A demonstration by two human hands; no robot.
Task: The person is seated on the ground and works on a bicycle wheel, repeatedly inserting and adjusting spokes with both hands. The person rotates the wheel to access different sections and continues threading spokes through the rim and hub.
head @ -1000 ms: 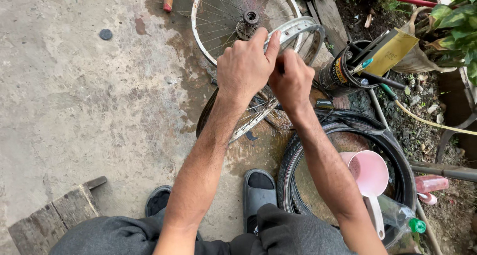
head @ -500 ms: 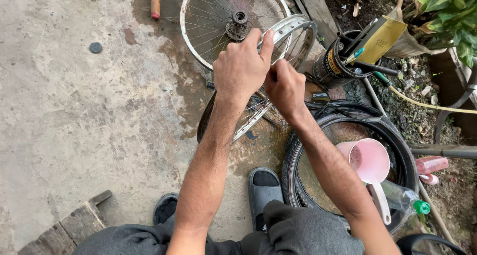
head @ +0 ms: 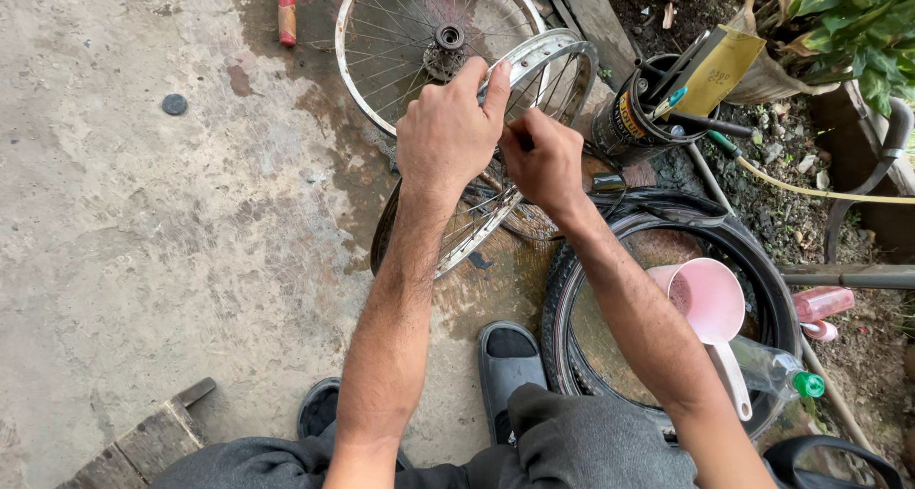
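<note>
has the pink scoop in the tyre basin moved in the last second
No. The pink scoop lies at the same spot inside the black tyre, handle toward the person; only the camera view shifted.

We see outdoor bike repair spot, roadside/backyard type. Bare stained concrete floor (head: 143, 241), wet patch near wheels. Spoked wheels (head: 419, 31) lying flat, loose tyre (head: 753, 260) used as water basin w/ pink scoop (head: 710, 303). Tin can (head: 629, 117) stuffed w/ tools, hose (head: 820, 192), soil and plants (head: 839, 22) at edge. No bench; we squat in sandals (head: 505, 365).
</note>
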